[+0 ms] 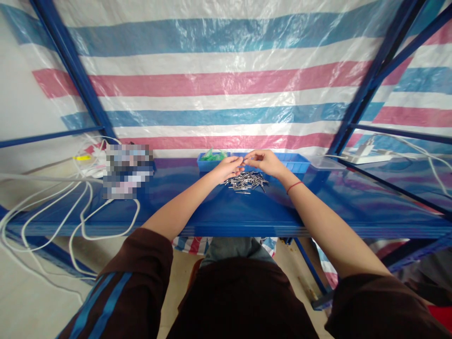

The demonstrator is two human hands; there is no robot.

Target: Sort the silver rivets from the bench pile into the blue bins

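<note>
Sheeting (226, 87), striped and glossy, hangs behind the blue desk (229, 212) between metal posts (71, 70); white cables (42, 177) clutter the left end. I see metal pins (247, 180) heaped mid-desk. Left hand (230, 168) and right hand (265, 161) meet above, fingers narrowed; I can't tell what they hold.

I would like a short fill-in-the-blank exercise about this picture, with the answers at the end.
1. A red band goes around the person's ____ wrist.
2. The table under the pile of metal pins is coloured ____.
3. Beside the left hand, a tray holds pieces coloured ____.
4. The number of blue stripes that show on the left sleeve is ____.

Missing words: right; blue; green; two.
</note>
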